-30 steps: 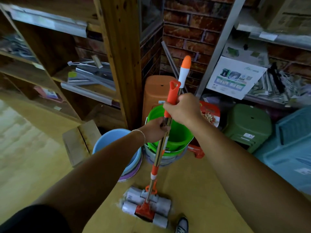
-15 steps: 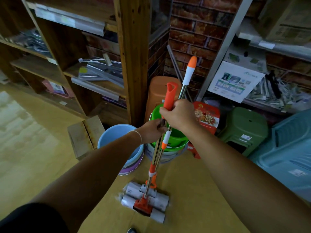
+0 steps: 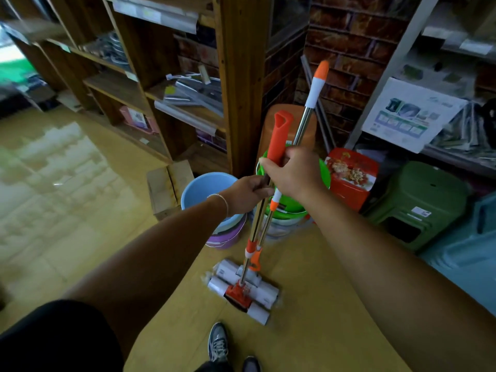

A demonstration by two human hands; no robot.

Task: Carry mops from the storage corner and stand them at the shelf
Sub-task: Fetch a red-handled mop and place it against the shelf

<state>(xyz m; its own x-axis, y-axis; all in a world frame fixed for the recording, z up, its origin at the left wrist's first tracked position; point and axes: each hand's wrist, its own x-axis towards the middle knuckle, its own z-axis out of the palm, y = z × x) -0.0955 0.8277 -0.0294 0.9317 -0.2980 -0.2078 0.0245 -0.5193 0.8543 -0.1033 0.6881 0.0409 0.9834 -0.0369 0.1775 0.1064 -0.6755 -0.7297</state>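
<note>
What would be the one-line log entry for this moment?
stage: carrying | left hand: grips mop poles | right hand: grips orange handle | mop heads: near floor, by buckets

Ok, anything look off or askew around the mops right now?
Nothing is spilled or broken. The two mops lean together, poles crossing between the left hand and right hand. Their roller heads sit skewed and stacked. The buckets behind stand nested and upright.
</note>
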